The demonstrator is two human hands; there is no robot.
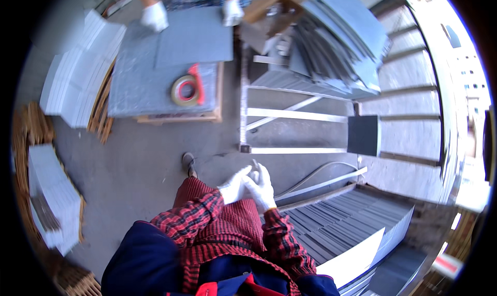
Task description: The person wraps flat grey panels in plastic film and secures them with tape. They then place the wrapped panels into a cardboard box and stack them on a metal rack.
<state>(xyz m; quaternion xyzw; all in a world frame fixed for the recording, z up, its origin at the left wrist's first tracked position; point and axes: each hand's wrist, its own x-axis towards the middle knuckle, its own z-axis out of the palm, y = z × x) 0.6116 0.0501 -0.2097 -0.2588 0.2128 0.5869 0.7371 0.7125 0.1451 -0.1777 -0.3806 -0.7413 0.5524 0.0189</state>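
Note:
My left hand (234,186) and my right hand (260,188), both in white gloves, meet in front of my apron (230,221). The fingers are drawn in and pressed against each other. A small grey spot shows at the fingertips; whether it is a held object or part of a glove I cannot make out. Beyond them, across the floor, a co-worker's two white-gloved hands rest on a grey sheet (195,37) atop a stack. On that stack lies a roll of tape (185,91) with a red handle or strip beside it.
To my right, a crate holds rows of grey panels (341,221). A metal frame (297,114) stands ahead, with loose grey sheets (336,42) and an open cardboard box (269,16) behind it. White panel stacks (54,192) line the left side. A bent strip (323,184) lies near the crate.

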